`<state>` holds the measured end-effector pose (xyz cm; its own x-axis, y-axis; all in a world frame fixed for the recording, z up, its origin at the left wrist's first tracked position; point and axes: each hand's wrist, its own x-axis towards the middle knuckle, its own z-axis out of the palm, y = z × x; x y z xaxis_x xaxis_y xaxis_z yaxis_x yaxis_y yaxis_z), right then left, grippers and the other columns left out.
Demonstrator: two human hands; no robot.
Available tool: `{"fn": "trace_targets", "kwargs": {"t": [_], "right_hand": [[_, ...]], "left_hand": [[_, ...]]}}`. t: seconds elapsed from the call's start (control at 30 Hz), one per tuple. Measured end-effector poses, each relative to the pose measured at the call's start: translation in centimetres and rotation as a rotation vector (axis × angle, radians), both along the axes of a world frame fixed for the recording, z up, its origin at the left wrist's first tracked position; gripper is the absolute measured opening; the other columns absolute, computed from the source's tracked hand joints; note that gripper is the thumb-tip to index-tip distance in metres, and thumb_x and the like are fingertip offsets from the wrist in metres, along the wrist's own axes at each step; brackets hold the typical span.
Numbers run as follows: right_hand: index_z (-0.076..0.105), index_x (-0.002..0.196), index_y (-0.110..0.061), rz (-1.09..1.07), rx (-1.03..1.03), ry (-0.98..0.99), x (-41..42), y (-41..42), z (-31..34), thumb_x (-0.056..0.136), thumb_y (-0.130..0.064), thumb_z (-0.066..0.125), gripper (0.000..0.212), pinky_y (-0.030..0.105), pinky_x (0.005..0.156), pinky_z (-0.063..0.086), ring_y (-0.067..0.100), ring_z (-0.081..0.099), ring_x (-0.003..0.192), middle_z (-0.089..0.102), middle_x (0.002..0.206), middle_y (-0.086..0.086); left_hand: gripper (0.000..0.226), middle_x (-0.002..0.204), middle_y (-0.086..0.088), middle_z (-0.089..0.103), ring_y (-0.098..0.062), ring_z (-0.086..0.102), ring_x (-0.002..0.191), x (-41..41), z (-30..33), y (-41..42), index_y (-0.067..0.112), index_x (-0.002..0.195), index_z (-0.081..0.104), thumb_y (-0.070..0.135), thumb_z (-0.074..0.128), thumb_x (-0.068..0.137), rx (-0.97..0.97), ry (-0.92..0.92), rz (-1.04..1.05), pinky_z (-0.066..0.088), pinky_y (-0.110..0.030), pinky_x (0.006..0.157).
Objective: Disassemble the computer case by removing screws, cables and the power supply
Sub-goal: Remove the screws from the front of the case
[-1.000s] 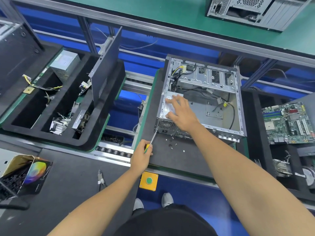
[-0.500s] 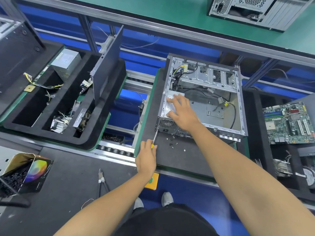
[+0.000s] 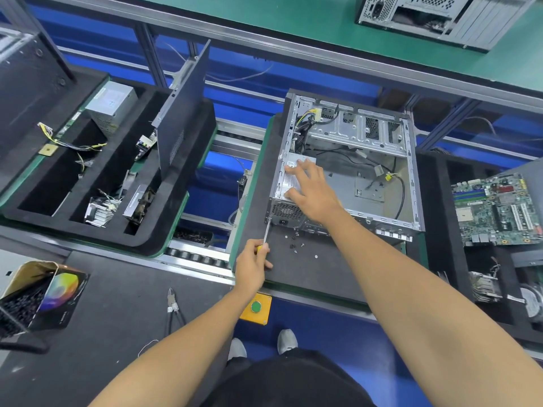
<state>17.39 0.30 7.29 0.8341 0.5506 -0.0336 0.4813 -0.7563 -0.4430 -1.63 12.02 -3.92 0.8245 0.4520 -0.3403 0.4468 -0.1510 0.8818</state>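
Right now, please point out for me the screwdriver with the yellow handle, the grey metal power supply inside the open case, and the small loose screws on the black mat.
yellow-handled screwdriver (image 3: pixel 266 231): head view, on its metal shaft.
grey metal power supply (image 3: pixel 286 183): head view, on its labelled top face.
small loose screws (image 3: pixel 294 245): head view, in the cluster's middle.

Left hand (image 3: pixel 252 267) moved up and right; screwdriver (image 3: pixel 266 234) tip went from bench beside computer case (image 3: pixel 348 168) onto case's rear lower-left corner.
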Motion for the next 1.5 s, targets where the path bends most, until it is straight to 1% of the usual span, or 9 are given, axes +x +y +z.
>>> {"fn": "trace_targets", "kwargs": {"t": [0.17,0.4,0.53,0.73,0.93,1.07,1.2,1.4,1.5], "right_hand": [[0.041,0.15,-0.03,0.013,0.015,0.001,-0.1,-0.1,0.1,0.097,-0.037,0.05,0.054,0.05,0.11,0.04,0.02,0.014,0.15,0.023,0.162,0.004],[0.042,0.148,-0.031,0.01,0.028,0.001,-0.1,-0.2,0.1,0.096,-0.037,0.05,0.053,0.05,0.11,0.04,0.017,0.014,0.149,0.024,0.161,0.003],[0.041,0.149,-0.031,0.004,0.018,0.002,-0.1,-0.2,0.1,0.097,-0.039,0.049,0.054,0.051,0.11,0.04,0.017,0.012,0.15,0.022,0.162,0.002],[0.041,0.149,-0.032,0.004,0.01,-0.006,0.0,-0.2,-0.1,0.096,-0.039,0.049,0.054,0.052,0.108,0.042,0.017,0.013,0.15,0.023,0.162,0.001],[0.041,0.149,-0.031,0.009,0.012,-0.005,0.2,-0.2,-0.1,0.096,-0.039,0.049,0.054,0.051,0.109,0.041,0.017,0.013,0.15,0.024,0.161,0.001],[0.042,0.148,-0.03,0.011,0.034,0.001,0.1,-0.2,-0.2,0.096,-0.037,0.05,0.053,0.05,0.105,0.045,0.016,0.015,0.147,0.026,0.158,0.001],[0.042,0.148,-0.03,0.009,0.03,-0.006,0.1,-0.2,-0.2,0.096,-0.038,0.049,0.053,0.051,0.103,0.047,0.016,0.016,0.147,0.027,0.157,0.001],[0.042,0.147,-0.031,0.015,0.043,-0.006,0.1,-0.2,-0.3,0.095,-0.039,0.049,0.053,0.052,0.105,0.046,0.015,0.015,0.147,0.027,0.157,0.001],[0.042,0.147,-0.031,0.016,0.043,-0.003,0.1,-0.2,-0.3,0.095,-0.039,0.048,0.053,0.051,0.105,0.045,0.016,0.015,0.147,0.028,0.156,0.001]], "left_hand": [[0.02,0.112,-0.019,0.068,-0.018,0.066,0.064,0.7,0.3,0.7,0.009,0.115,0.054,0.026,0.048,0.109,-0.522,-0.015,0.039,0.043,-0.027,0.045],[0.045,0.092,-0.006,0.061,-0.025,0.062,0.053,1.0,0.4,0.3,0.013,0.099,0.044,0.024,0.084,0.084,-0.083,0.066,0.088,0.052,-0.032,0.049],[0.039,0.08,-0.002,0.076,-0.013,0.076,0.074,0.6,-0.4,0.6,0.006,0.097,0.059,0.036,0.082,0.086,-0.154,0.097,0.18,0.062,-0.042,0.074],[0.043,0.087,0.001,0.076,-0.016,0.064,0.065,0.7,0.0,1.0,0.014,0.103,0.065,0.048,0.039,0.108,-0.171,0.147,0.0,0.051,-0.032,0.061],[0.05,0.095,-0.004,0.053,-0.019,0.061,0.068,0.5,0.4,1.6,0.017,0.109,0.043,0.034,0.083,0.085,-0.085,0.09,0.047,0.054,-0.034,0.054],[0.035,0.096,-0.013,0.07,-0.017,0.075,0.073,0.2,-0.2,1.7,0.009,0.101,0.056,0.04,0.073,0.094,-0.2,0.119,0.096,0.06,-0.041,0.065],[0.039,0.097,-0.005,0.071,-0.013,0.064,0.064,0.4,-0.3,1.6,0.011,0.105,0.062,0.045,0.045,0.107,-0.255,0.132,0.053,0.047,-0.026,0.052],[0.046,0.098,-0.008,0.062,-0.019,0.07,0.073,-0.1,0.0,1.8,0.018,0.112,0.049,0.037,0.082,0.086,-0.162,0.094,0.113,0.056,-0.028,0.055],[0.032,0.097,-0.009,0.072,-0.017,0.075,0.075,-0.1,0.1,1.8,0.012,0.105,0.056,0.04,0.069,0.097,-0.234,0.094,0.14,0.059,-0.036,0.068]]}}
